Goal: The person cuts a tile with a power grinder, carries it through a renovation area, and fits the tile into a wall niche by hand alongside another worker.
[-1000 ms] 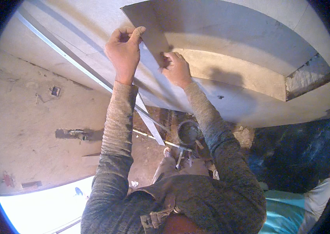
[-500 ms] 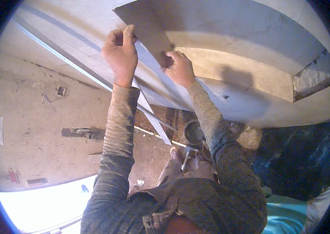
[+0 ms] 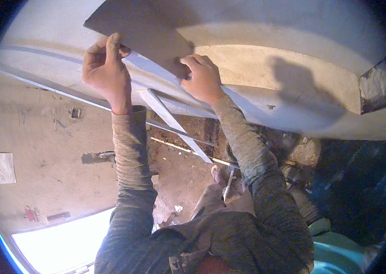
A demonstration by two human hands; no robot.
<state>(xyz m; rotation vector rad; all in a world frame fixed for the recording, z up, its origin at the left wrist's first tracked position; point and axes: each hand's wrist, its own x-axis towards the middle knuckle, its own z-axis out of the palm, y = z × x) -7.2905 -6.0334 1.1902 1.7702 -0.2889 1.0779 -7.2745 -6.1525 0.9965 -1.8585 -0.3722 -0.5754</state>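
A flat rectangular board (image 3: pixel 149 32), dark grey-brown on the side facing me, is raised in front of the pale panelled surface at the top of the view. My left hand (image 3: pixel 107 73) pinches its near edge between thumb and fingers, left of the middle. At its right end my right hand (image 3: pixel 203 78) grips the corner, fingers curled around the edge. The board's far part runs out of the top of the view, and what lies behind it is hidden. Both arms reach up and forward.
Right of the board is a curved, lit recess (image 3: pixel 247 68) in the pale surface. A long metal strip (image 3: pixel 65 92) and a pale slat (image 3: pixel 174 122) slant below my hands. A hammer-shaped tool (image 3: pixel 229 182) is near my legs. Dark sheeting (image 3: pixel 357 178) hangs or lies at right.
Both hands and the board have shifted left, the left hand most, and more of the board's face shows. The whole view has also turned somewhat.
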